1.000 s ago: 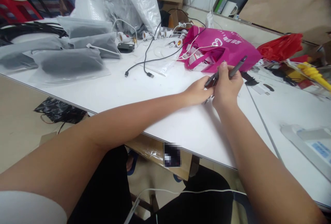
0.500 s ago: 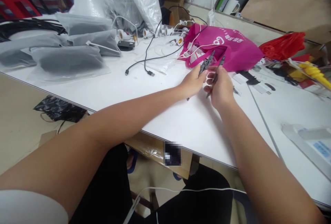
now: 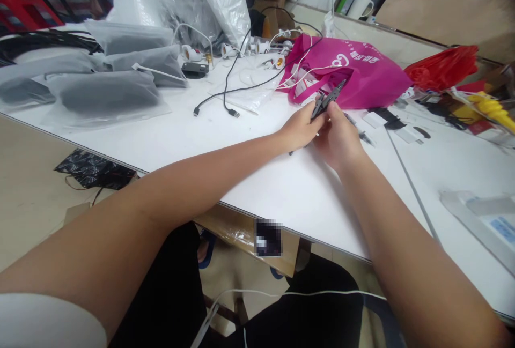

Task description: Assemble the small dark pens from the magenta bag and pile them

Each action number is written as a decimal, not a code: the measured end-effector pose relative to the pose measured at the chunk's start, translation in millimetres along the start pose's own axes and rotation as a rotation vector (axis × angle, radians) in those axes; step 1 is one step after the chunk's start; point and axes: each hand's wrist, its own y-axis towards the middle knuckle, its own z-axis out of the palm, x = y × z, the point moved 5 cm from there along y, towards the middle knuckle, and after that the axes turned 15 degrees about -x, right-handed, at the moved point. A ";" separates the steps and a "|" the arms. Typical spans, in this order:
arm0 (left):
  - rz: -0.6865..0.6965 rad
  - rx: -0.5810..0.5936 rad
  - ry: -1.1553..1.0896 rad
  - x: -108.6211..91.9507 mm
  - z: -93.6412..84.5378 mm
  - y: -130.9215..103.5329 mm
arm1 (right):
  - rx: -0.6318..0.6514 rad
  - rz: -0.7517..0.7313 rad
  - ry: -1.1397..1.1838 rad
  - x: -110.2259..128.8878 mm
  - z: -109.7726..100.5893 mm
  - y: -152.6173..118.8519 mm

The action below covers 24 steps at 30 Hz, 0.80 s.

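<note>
Several slim dark-grey pens point(image 3: 322, 105) are bunched in my left hand point(image 3: 301, 126), whose fingers are closed round them. Their upper ends point away from me, and one thin tip shows below the hand. Against this bundle lies my right hand point(image 3: 337, 134), its thumb pressed on a dark pen point(image 3: 337, 92) that slants up to the right. The right hand's other fingers are partly hidden behind the bundle. Both hands touch each other just above the white table point(image 3: 261, 176). Beyond them lies a magenta bag point(image 3: 374, 77) with its mouth towards the hands.
Grey frosted pouches point(image 3: 108, 96) lie on the left. Black USB cables point(image 3: 227, 93) cross the middle near white lamp sockets point(image 3: 263, 46). To the right are small white pieces point(image 3: 374, 119), a red plastic bag point(image 3: 442, 69) and a clear packet point(image 3: 483, 219).
My right hand has moved left and brought its pen against the bundle in my left hand. The gap between the two hands has closed. My left hand has barely moved.
</note>
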 end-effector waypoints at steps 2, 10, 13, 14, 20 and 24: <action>-0.025 0.011 -0.017 -1.1 1.4 0.6 | -0.005 0.032 0.022 4.7 -1.6 0.2; -0.107 -0.107 -0.195 -21.7 -11.1 7.9 | 0.240 0.051 -0.013 27.5 2.4 -18.7; -0.172 -0.059 -0.275 -22.5 -9.9 5.4 | 0.282 -0.017 0.035 24.2 6.2 -19.5; -0.160 -0.048 -0.286 -23.7 -9.6 4.0 | 0.297 -0.030 0.057 22.2 7.1 -19.0; -0.075 0.019 -0.198 -32.7 -8.8 -4.4 | 0.352 -0.040 0.078 16.8 7.0 -18.3; -0.033 0.101 -0.240 -35.1 -7.0 -3.4 | 0.307 -0.108 0.059 20.2 3.0 -17.9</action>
